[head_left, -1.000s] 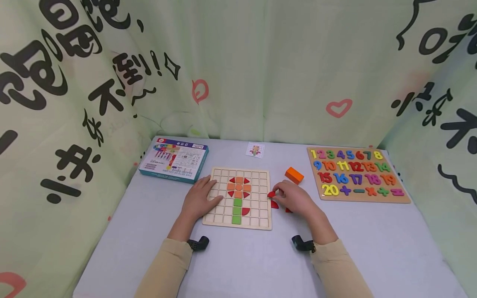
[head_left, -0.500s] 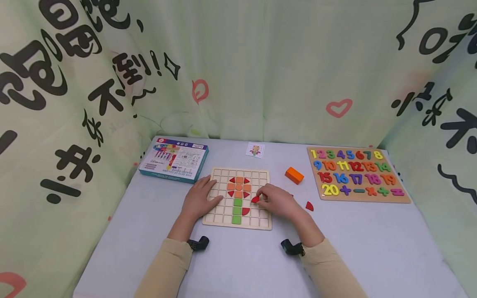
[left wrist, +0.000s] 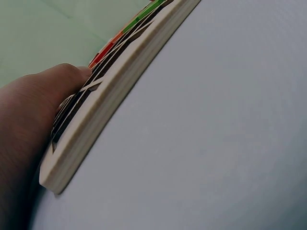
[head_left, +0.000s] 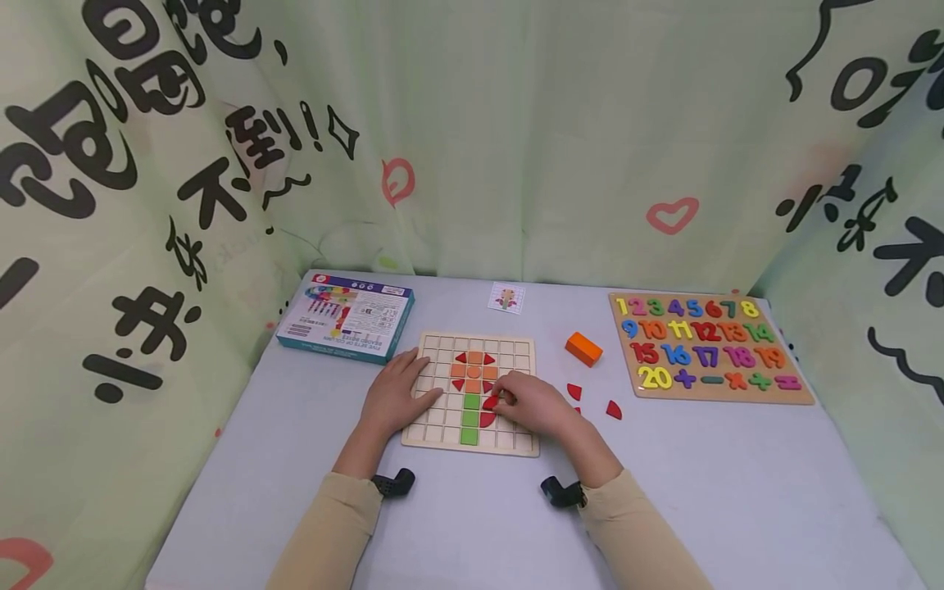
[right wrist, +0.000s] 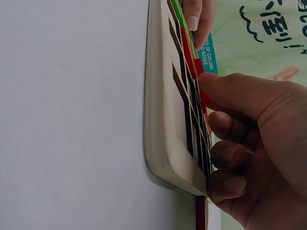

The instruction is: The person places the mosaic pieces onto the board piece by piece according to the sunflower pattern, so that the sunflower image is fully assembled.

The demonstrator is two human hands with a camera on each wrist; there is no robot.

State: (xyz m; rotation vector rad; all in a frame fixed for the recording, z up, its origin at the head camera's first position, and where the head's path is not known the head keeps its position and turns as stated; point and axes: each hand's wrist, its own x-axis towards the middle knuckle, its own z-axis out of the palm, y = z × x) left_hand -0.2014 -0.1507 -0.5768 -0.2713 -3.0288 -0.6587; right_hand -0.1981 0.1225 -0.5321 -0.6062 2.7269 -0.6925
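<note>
One wooden grid board (head_left: 469, 393) is lying flat on the table (head_left: 737, 492) and serves as the reference point. The left hand (head_left: 394, 393) is resting on the board's left edge with fingers straight and spread, gripping nothing. The right hand (head_left: 533, 403) is lying over the board's right half, fingers curled, pinching one red piece (head_left: 490, 401) just right of the green column. On the board are sitting three green squares (head_left: 469, 418) in one column, an orange cross of tiles (head_left: 474, 370) with four red corner pieces, and one red quarter-round at the column's lower right. Right of the board, three red pieces (head_left: 592, 401) are lying loose, the middle one barely showing. One orange block (head_left: 583, 347) is lying to the board's upper right, one number puzzle (head_left: 706, 346) farther right, one blue box (head_left: 345, 316) to the upper left, and one small card (head_left: 506, 297) just behind
</note>
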